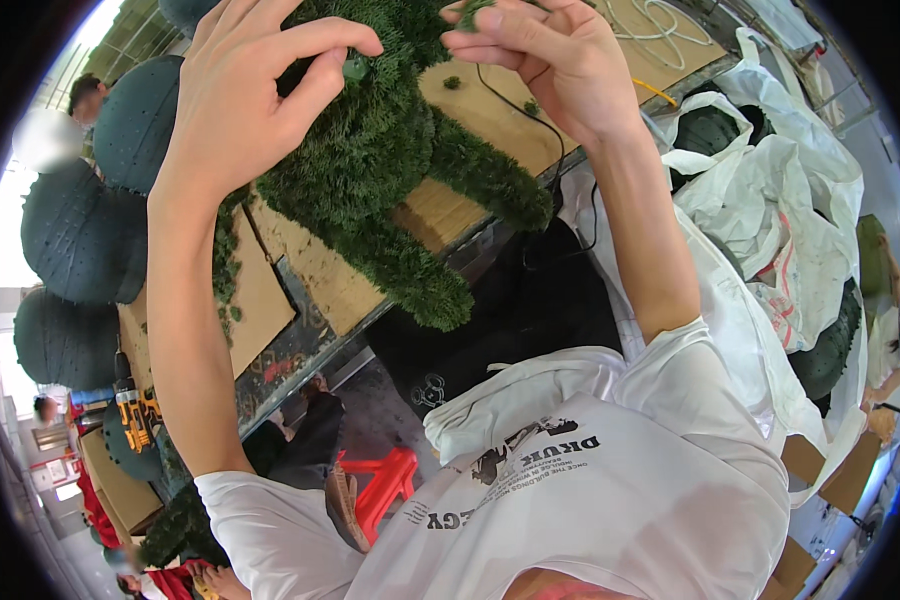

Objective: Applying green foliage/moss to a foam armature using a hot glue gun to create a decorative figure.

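Note:
A large figure covered in green artificial foliage (360, 160) lies on the cardboard-topped table, two leg-like limbs reaching toward me. My left hand (245, 100) is over its left side, thumb and forefinger tips close together in a pinch against the foliage. A small pale-green bit shows by the thumb tip, too small to name. To the right, my right hand (560, 65) pinches a small green foliage sprig (470, 14) between thumb and fingers, beside the figure's upper part. The top edge cuts off both hands' uppermost fingers and the figure's far end.
Dark green domed shapes (75, 230) are stacked at left, near a yellow-black power drill (138, 405). Loose green bits (452, 83) lie on the cardboard (490, 100). A black cable (530, 115) crosses the table's right side. White sacks (750, 200) stand at right, a red stool (390, 490) below.

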Demonstrator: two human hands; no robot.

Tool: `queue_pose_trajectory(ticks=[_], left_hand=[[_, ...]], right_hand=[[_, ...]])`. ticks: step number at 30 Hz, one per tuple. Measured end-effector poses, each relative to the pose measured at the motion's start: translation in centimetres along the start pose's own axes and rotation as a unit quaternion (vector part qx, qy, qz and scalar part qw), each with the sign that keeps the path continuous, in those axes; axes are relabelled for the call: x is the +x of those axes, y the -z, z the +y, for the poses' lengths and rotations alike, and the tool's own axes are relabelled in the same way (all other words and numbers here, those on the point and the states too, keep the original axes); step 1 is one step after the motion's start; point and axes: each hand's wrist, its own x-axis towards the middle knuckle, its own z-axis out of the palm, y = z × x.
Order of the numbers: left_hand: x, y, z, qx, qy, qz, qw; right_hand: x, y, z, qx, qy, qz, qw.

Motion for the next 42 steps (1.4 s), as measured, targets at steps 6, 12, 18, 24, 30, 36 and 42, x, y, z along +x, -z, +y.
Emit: queue_pose_trajectory(ticks=[6,12,18,24,30,36,42], left_hand=[[-0.1,0.0,0.1,0.002,0.001,0.005,1.0],[-0.3,-0.1,-0.1,-0.01,0.002,0.021,1.0],[-0.4,-0.5,-0.5,-0.006,-0.008,0.03,1.0],[-0.5,-0.7,-0.5,-0.012,-0.003,0.031,0.999],[-0.6,-0.5,-0.6,-0.002,-0.001,0.029,1.0],[-0.7,-0.8,-0.7,-0.009,0.002,0.031,0.999],[-0.7,-0.7,-0.7,0.012,0.001,0.028,1.0]], right_hand=[[-1.4,-2.8,2.6,-0.039,0.002,-0.007,0.999],[-1.0,-4.3,3.2,-0.075,-0.019,0.009,0.997],[-1.1,-5.1,3.5,-0.152,-0.017,0.05,0.987],[-1.3,-6.2,3.3,-0.202,-0.007,0.096,0.975],[-1.3,-6.7,2.9,-0.236,0.009,0.089,0.968],[-1.3,-6.7,2.9,-0.249,0.013,0.091,0.964],[-1.2,-7.0,2.7,-0.271,0.017,0.086,0.958]])
